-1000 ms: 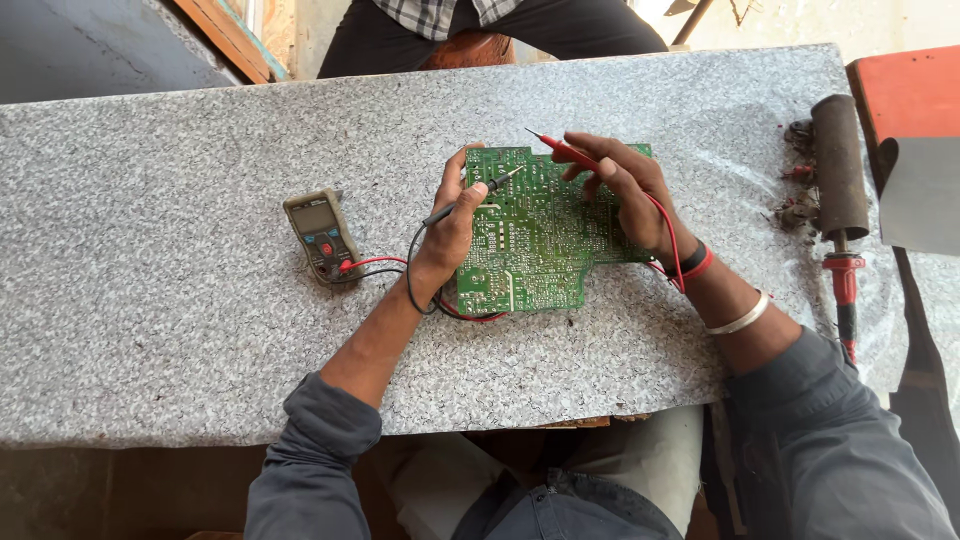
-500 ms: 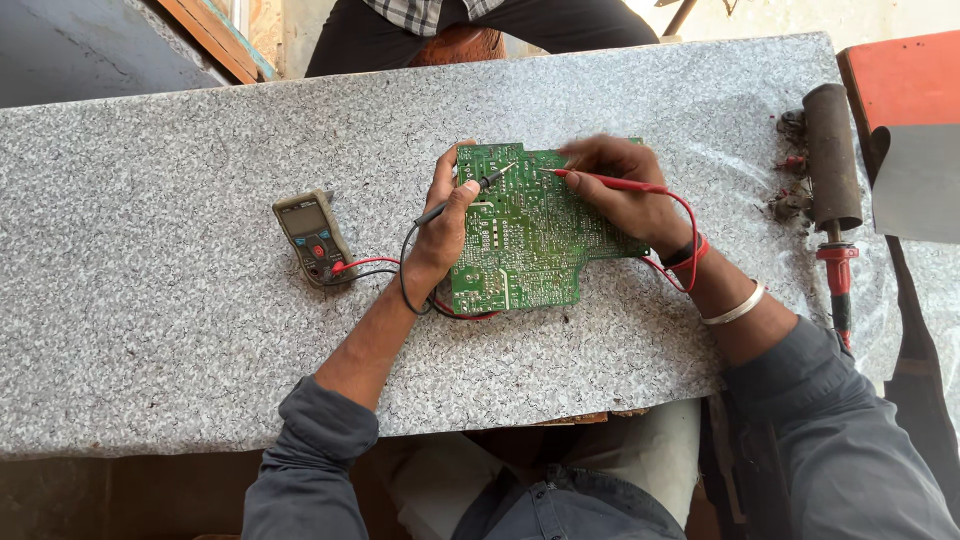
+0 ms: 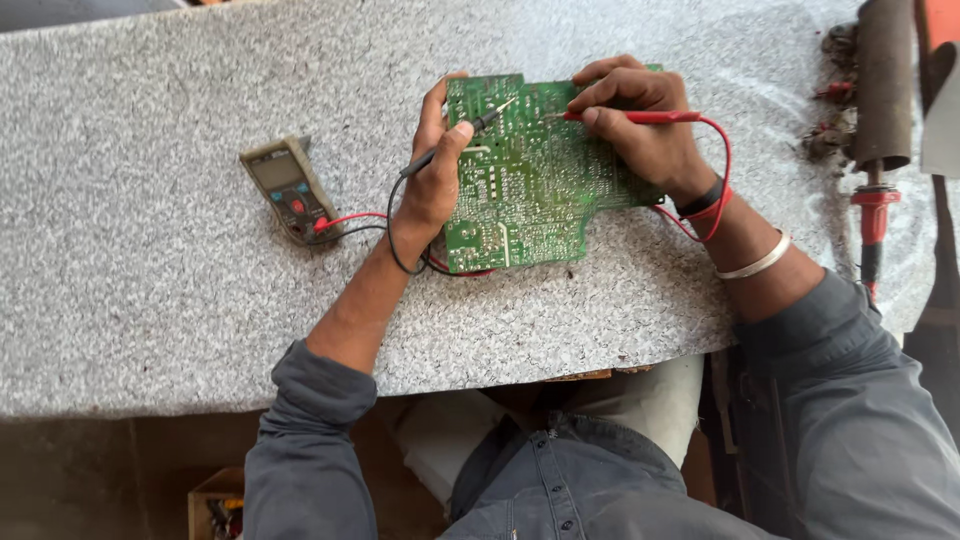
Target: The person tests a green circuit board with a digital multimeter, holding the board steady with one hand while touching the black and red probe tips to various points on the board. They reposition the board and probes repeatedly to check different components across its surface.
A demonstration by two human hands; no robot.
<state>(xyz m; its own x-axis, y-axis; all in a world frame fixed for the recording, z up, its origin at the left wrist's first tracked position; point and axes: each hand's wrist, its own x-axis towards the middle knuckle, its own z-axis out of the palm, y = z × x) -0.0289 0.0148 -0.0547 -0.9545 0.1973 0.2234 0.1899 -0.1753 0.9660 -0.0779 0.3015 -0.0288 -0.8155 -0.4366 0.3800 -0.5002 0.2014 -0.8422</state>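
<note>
Circuit board (image 3: 520,180), green and solder side up, lay on the speckled granite slab (image 3: 150,300) at the upper centre of the frame, between the two hands. Its long axis ran roughly from the top of the frame toward the bottom, tilted slightly, with a stepped wider part reaching right under the right hand.

The left hand (image 3: 432,175) sat at the board's left edge, thumb and fingers closed on the black probe (image 3: 455,142). That probe slanted from lower left to upper right, its metal tip pointing toward the upper middle of the board and touching it there.

The right hand (image 3: 645,125) rested on the board's upper right part, fingers pinched on the red probe (image 3: 630,117). This probe lay nearly level across the frame, tip pointing left and meeting the board just right of the black probe's tip, the two tips near each other but apart.

The red lead (image 3: 722,170) looped around the right wrist; red and black leads ran under the left hand out to the multimeter (image 3: 290,188), which lay on the slab left of the board, well apart from it, its long axis tilted from upper left to lower right.

A soldering iron with a red handle (image 3: 875,215) lay along the right edge of the frame.
</note>
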